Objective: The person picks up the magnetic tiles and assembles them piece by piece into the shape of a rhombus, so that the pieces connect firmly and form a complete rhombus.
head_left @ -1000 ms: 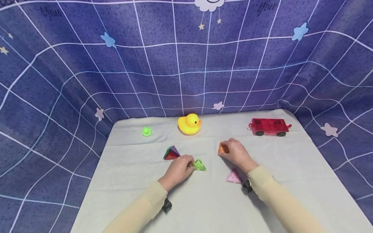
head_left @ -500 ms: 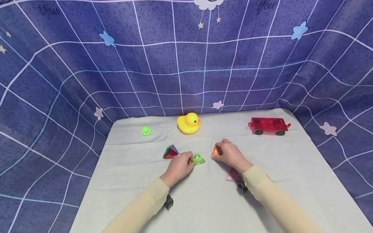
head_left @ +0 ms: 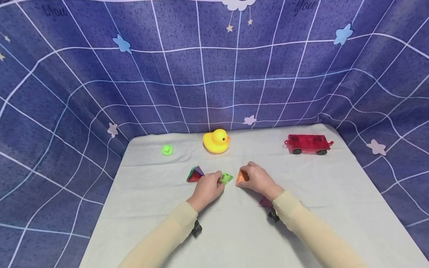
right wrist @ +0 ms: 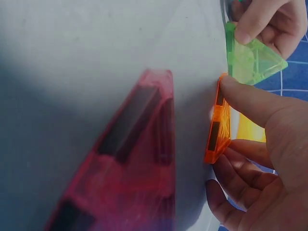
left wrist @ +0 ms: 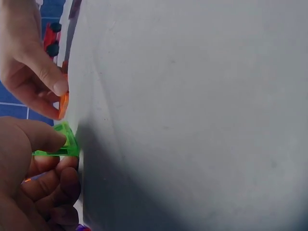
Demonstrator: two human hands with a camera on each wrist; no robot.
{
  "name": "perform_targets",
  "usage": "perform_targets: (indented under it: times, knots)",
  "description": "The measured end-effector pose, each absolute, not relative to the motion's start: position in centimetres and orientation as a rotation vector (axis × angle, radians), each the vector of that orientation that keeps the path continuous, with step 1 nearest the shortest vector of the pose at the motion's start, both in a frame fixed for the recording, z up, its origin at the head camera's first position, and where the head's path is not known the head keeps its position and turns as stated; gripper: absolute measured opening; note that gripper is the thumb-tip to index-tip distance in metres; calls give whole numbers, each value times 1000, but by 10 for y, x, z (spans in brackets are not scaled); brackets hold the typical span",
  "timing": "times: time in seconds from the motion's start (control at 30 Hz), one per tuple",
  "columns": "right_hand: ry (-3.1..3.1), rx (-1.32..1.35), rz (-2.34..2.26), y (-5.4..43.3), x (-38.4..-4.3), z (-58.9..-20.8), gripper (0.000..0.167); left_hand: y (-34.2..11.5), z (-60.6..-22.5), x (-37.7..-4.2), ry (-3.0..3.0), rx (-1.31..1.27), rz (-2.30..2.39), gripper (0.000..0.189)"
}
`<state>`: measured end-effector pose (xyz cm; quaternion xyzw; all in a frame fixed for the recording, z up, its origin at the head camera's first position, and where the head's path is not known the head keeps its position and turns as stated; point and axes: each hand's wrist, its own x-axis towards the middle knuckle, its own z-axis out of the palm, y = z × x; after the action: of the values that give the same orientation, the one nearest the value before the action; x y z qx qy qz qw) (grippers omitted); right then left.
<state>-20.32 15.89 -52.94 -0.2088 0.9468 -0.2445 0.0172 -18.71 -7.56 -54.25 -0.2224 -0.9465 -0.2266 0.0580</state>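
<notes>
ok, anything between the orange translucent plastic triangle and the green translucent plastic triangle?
Nothing visible: the head view shows only a narrow gap between the orange triangle, in the right hand, and the green triangle, in the left hand.

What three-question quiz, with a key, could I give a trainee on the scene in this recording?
1. Fill in the colours: the left hand holds a ____ tile and the right hand holds a ____ tile.
2. True or false: in the head view, the yellow duck sits between the small green toy and the red wagon.
3. In the head view, which is partly hidden by the right arm? A: yellow duck. B: pink tile. C: red wagon.

Key: 1. Green tile; orange tile. 2. True. 3. B.
</notes>
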Motion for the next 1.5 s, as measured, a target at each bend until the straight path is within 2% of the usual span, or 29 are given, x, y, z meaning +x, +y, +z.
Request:
perform_targets:
  times: [0.33,0.87,1.5]
  knots:
    - [2944,-707,-758,144,-204,-531,58,-73,-542,-189,-2880,-675,-676,32]
    - [2941,-774,-773,133,-203,-534,56,-67,-543,-194,-2917,-654,-686,20]
    - [2944,-851,-739,132,-202,-532,52,-57,-543,-188,-2880,-676,-715,22]
